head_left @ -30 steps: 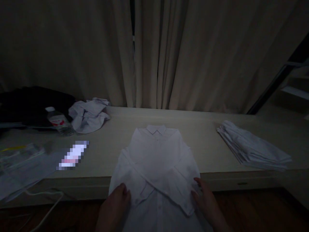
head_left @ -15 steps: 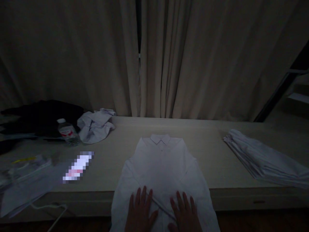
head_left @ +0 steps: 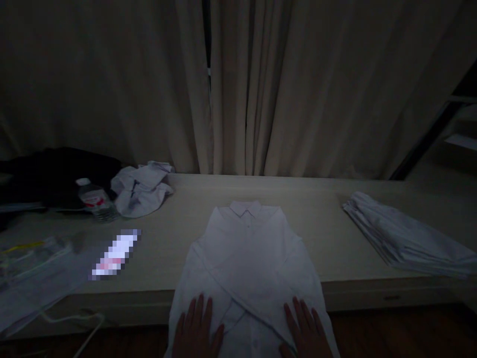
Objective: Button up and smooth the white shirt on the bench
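Observation:
A white collared shirt (head_left: 246,248) lies front up on the table, its collar toward the curtain and its lower part hanging past the front edge. Its sleeves are folded in across the front and cross low down. My left hand (head_left: 197,323) rests flat on the lower left of the shirt, fingers spread. On the lower right lies my right hand (head_left: 307,328), also flat with the fingers apart. Neither hand grips the cloth. The shirt's bottom end is out of view.
A stack of folded white shirts (head_left: 406,238) lies at the right. On the left are a crumpled white cloth (head_left: 143,189), a water bottle (head_left: 96,201), dark clothing (head_left: 55,176), a blurred-out bright patch (head_left: 116,253), plastic bags (head_left: 33,273) and a white cable (head_left: 89,333). A curtain (head_left: 238,89) hangs behind.
My hands have moved apart over the shirt, the left one leftward and the right one rightward. The crossed sleeves show more between them. The view has shifted slightly.

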Motion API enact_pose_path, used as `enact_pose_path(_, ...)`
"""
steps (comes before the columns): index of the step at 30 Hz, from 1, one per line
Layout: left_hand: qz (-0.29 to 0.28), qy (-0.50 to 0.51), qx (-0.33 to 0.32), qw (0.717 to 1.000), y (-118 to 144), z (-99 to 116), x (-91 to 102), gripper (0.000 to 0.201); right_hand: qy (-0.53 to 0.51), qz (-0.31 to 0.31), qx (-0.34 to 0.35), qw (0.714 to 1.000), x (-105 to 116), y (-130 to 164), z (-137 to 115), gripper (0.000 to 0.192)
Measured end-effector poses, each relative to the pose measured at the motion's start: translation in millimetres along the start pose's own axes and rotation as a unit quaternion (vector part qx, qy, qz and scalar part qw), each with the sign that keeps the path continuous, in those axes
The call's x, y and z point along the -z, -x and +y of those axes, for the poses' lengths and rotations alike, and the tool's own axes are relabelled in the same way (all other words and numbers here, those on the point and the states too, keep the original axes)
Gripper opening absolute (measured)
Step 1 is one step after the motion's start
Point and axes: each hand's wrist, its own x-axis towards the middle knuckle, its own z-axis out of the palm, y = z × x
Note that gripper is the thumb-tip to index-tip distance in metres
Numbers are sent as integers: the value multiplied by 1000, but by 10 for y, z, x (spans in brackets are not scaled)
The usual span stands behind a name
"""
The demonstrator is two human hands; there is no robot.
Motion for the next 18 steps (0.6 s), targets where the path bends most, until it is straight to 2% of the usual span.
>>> enact_pose_path(5, -3, 3, 19, 1000, 9, 53, 92, 61, 9, 46, -62, 997, 66, 3, -44, 72)
enact_pose_path(8, -2, -6, 34, 999, 35, 80, 153, 61, 0, 29, -96, 995, 95, -9, -53, 57)
enact_pose_path(11, -10, -15, 50, 999, 57, 106, 208, 60, -7, 12, -109, 994, 93, 0, -35, 52)
enact_pose_path(15, -8, -10, 46, 999, 37, 115, 186, 59, -17, 20, -94, 995, -43, 14, 33, 51)
enact_pose_path(18, -6, 4, 36, 999, 32, 26, 113, 59, -42, 37, -106, 993, -170, -4, 109, 60)
